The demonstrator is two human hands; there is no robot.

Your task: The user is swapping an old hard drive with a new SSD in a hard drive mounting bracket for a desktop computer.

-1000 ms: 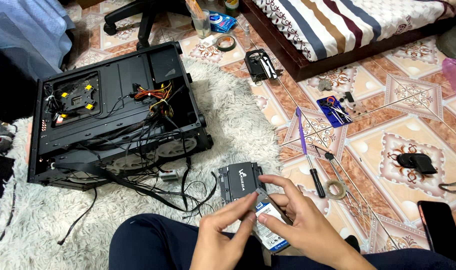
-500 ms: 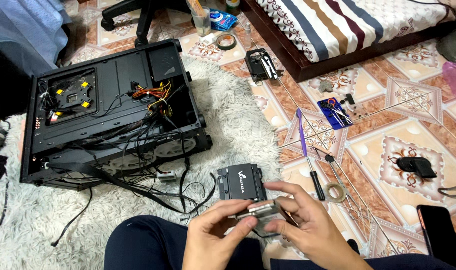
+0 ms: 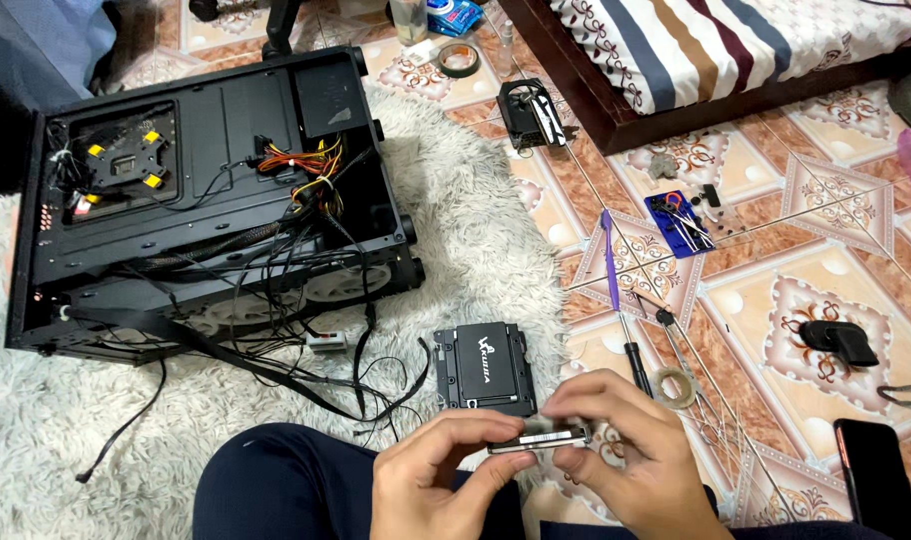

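Both hands pinch a thin, silver-edged flat drive (image 3: 539, 437) edge-on above the lap: the left hand (image 3: 441, 475) has its grip clamped on the near end, and the right hand (image 3: 631, 450) steadies the far end, probably for inspection. A black square drive (image 3: 483, 368) lies just beyond on the shaggy white rug (image 3: 476, 220), near the open black computer case (image 3: 191, 190).

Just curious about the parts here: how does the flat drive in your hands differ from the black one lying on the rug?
The held drive looks silvery and shows only its thin edge, gripped by the left hand and right hand. The black drive lies flat, face up, untouched. Both are flat rectangles.
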